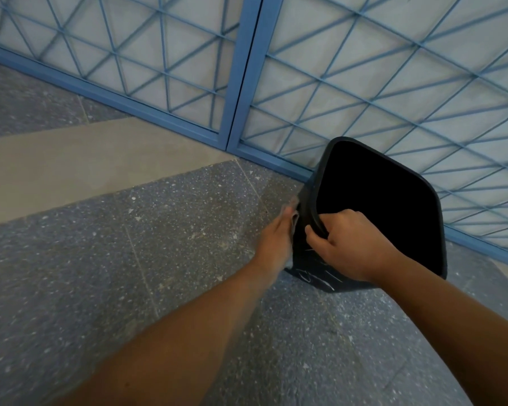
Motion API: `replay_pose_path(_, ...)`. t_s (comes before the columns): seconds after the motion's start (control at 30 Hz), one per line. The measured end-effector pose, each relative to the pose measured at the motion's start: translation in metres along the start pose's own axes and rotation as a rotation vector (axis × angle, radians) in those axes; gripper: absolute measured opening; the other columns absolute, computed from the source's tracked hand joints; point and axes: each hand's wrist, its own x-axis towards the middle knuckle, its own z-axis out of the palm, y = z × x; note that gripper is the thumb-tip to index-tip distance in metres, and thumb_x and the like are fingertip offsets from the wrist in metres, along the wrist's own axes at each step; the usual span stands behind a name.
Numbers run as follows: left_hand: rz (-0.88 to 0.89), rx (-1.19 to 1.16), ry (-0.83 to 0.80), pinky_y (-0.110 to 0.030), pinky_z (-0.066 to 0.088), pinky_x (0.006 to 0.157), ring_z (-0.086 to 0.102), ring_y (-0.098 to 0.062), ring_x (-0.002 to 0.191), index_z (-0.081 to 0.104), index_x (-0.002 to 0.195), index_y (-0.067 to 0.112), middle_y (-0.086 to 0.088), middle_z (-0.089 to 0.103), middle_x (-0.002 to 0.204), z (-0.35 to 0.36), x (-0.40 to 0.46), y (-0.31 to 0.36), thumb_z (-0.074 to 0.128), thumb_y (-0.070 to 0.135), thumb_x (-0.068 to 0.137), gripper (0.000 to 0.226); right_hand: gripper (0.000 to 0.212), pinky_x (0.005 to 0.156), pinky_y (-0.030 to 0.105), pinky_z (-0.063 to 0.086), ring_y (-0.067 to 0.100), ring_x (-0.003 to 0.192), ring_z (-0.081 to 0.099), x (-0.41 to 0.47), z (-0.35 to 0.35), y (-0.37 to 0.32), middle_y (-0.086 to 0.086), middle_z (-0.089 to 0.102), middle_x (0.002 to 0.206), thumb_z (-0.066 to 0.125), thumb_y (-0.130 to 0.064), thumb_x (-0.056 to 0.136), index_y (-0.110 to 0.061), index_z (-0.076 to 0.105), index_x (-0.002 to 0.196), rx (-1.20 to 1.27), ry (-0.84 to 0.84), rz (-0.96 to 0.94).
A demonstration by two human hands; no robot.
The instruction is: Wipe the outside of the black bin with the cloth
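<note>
The black bin (311, 268) stands tilted on the floor at the right, its open mouth facing me, with white scratch marks on its near wall. My right hand (343, 244) grips the bin's near rim, fingers curled over the edge. My left hand (276, 238) presses flat against the bin's left outer wall with a grey cloth (294, 215) under it; only a small edge of the cloth shows past the fingertips.
A blue metal gate with a criss-cross grille (247, 83) runs right behind the bin. The speckled grey floor (159, 244) spreads to the left and toward me, with a plain beige strip (71, 162) across it.
</note>
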Motion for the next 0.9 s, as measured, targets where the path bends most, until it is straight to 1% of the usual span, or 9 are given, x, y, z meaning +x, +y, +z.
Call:
replay_pose_path(0.1,0.107,-0.024,-0.022,-0.032,0.042,0.122,0.056,-0.012,0.144,0.055,0.156,0.028,0.0,0.062,0.154,0.008,-0.005,0.003,0.031,0.046,0.116,0.05,0.041,0.05,0.028,0.033,0.014,0.048,0.048,0.0,0.0,0.0,-0.002,0.046,0.05,0.048,-0.036,0.093,-0.019,0.044,0.056,-0.003,-0.005,-0.004)
replay_pose_path(0.23,-0.085,0.13,0.068,-0.045,0.054,0.111,0.068,-0.024,0.127,0.064,0.147,0.034,-0.01,0.07,0.141,-0.002,0.005,0.002,0.029,0.056,0.114,0.053,0.041,0.052,0.033,0.04,0.017,0.05,0.052,0.0,0.0,0.002,0.001,0.049,0.052,0.048,-0.038,0.092,-0.016,0.046,0.058,-0.011,-0.001,0.004)
replay_pose_path(0.33,-0.053,0.063,0.057,-0.026,0.057,0.091,0.07,-0.018,0.118,0.067,0.144,0.028,-0.003,0.074,0.132,0.005,0.004,0.017,0.032,0.054,0.114,0.053,0.04,0.049,0.03,0.037,0.015,0.049,0.051,0.001,0.0,0.003,0.0,0.05,0.051,0.049,-0.036,0.093,-0.016,0.047,0.058,0.009,0.006,-0.005)
replay_pose_path(0.4,0.119,-0.001,0.01,-0.018,0.052,0.105,0.06,-0.011,0.137,0.057,0.155,0.027,0.002,0.065,0.149,0.013,-0.005,0.022,0.03,0.047,0.116,0.051,0.041,0.05,0.028,0.036,0.013,0.048,0.051,0.001,0.001,0.004,-0.001,0.051,0.052,0.048,-0.038,0.093,-0.018,0.047,0.058,0.01,0.014,-0.027)
replay_pose_path(0.5,0.261,-0.097,-0.084,-0.024,0.036,0.126,0.038,-0.015,0.158,0.037,0.165,0.012,-0.006,0.043,0.169,0.012,-0.015,0.007,0.024,0.031,0.118,0.052,0.041,0.054,0.029,0.041,0.012,0.051,0.051,0.0,0.001,0.005,-0.003,0.051,0.055,0.042,-0.049,0.093,-0.021,0.048,0.064,-0.003,0.002,-0.075)
replay_pose_path(0.57,0.243,-0.133,-0.081,-0.033,0.032,0.13,0.033,-0.02,0.161,0.034,0.165,0.007,-0.011,0.039,0.17,0.009,-0.01,-0.005,0.024,0.031,0.119,0.053,0.044,0.054,0.031,0.041,0.013,0.052,0.05,0.0,0.001,0.006,-0.003,0.049,0.056,0.039,-0.054,0.092,-0.02,0.049,0.066,-0.016,-0.002,-0.096)
replay_pose_path(0.67,0.183,-0.13,-0.023,-0.048,0.031,0.131,0.044,-0.017,0.155,0.046,0.161,0.019,-0.004,0.052,0.164,0.01,-0.007,0.001,0.039,0.06,0.109,0.067,0.049,0.054,0.032,0.041,0.014,0.051,0.05,0.001,0.002,0.006,-0.001,0.05,0.056,0.036,-0.057,0.091,-0.018,0.051,0.066,-0.001,0.005,-0.09)
replay_pose_path(0.8,0.254,-0.125,-0.022,-0.044,0.036,0.128,0.054,-0.012,0.147,0.053,0.157,0.027,0.004,0.061,0.155,0.021,-0.009,0.026,0.037,0.054,0.108,0.058,0.06,0.059,0.035,0.046,0.013,0.054,0.053,0.002,0.003,0.008,0.0,0.054,0.059,0.026,-0.066,0.085,-0.016,0.057,0.07,0.056,0.018,-0.099)
replay_pose_path(0.9,0.284,-0.114,-0.059,-0.047,0.027,0.133,0.043,-0.016,0.156,0.048,0.158,0.024,-0.002,0.051,0.164,0.018,-0.009,0.02,0.039,0.056,0.109,0.059,0.057,0.057,0.035,0.044,0.014,0.053,0.052,0.002,0.003,0.008,0.0,0.051,0.057,0.027,-0.062,0.087,-0.017,0.054,0.067,0.033,0.025,-0.11)
